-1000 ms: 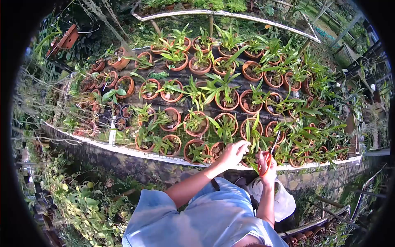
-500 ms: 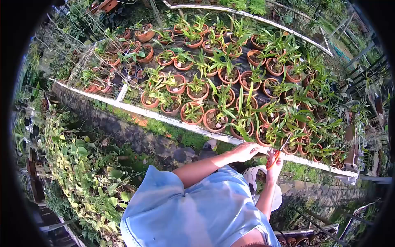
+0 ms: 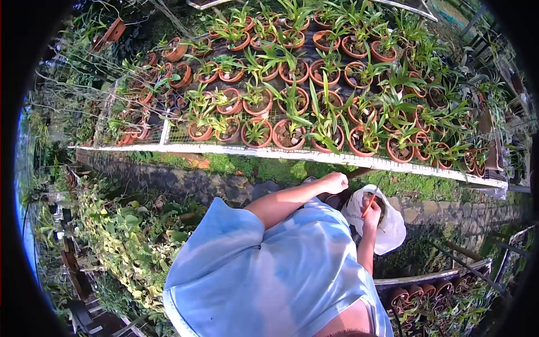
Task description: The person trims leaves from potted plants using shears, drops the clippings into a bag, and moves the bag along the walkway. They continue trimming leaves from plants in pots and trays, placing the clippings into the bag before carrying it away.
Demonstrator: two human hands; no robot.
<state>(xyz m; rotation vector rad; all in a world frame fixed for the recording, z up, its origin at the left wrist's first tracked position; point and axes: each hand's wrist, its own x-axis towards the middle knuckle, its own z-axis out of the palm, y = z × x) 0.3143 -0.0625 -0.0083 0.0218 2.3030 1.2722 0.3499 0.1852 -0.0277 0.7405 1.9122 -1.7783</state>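
My right hand [image 3: 370, 212] is closed around orange-handled scissors [image 3: 368, 208], whose thin blades point away from me. It is over the mouth of a white bag [image 3: 394, 231] that has dark greenish matter inside. My left hand [image 3: 335, 182] is closed, held in front of my body just short of the plant bench. Whether anything is in its fingers I cannot make out. Beyond both hands, terracotta pots [image 3: 289, 135] with leafy green plants [image 3: 257, 131] stand in rows on the mesh bench.
A white bench edge [image 3: 252, 150] runs across in front of me. Mossy ground and a stone border [image 3: 443, 210] lie below it. Dense foliage [image 3: 123, 224] grows at my left. Another bench with pots [image 3: 429, 289] stands behind at right.
Both hands have drawn back from the bench edge. The right hand, with the scissors, has come over the white bag. The left has closed further, and the view has shifted.
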